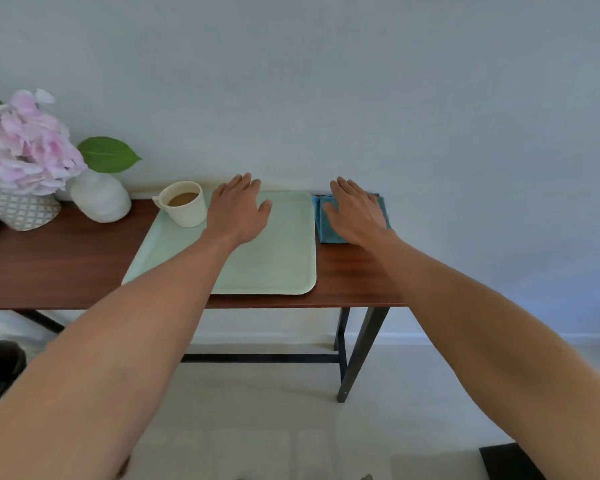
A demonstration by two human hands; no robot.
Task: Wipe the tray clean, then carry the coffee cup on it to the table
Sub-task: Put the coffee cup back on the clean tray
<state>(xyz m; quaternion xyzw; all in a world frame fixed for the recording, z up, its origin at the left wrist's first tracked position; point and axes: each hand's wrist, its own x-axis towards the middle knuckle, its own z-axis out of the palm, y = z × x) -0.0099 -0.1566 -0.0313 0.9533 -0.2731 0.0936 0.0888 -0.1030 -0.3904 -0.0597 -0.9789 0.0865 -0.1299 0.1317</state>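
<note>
Pale mint-green rectangular plastic tray [278, 258] lies flat on the dark reddish-brown wooden table [59, 265], near its right end, long side toward me. Cream ceramic coffee cup [184, 204] with milky coffee stands on the tray's far-left corner, handle pointing left. Folded teal-blue cloth [326, 223] lies on the table just beside the tray's right edge, at the back by the wall.

My left hand [238, 209] is open, fingers spread flat, palm down over the far-middle of the tray, just right of the cup; can't tell if it presses or hovers. My right hand [355, 211] is open too, palm down on or just over the cloth, nothing gripped yet. My read: wipe not started, cloth pickup comes first.

Risks: the cup is fairly full and sits on the surface to be wiped, so a sweep leftward or a nudge from the left hand could tip it or slop coffee. The tray looks smooth, could slide if wiped unbraced. Carrying with the cup off-centre could tilt the tray.

Left on the table: white rounded ceramic vase [101, 197], pink hydrangea flowers [25, 147] in a lattice-patterned pot [21, 211]. Plain pale wall behind, light floor, black metal table legs [361, 348].
</note>
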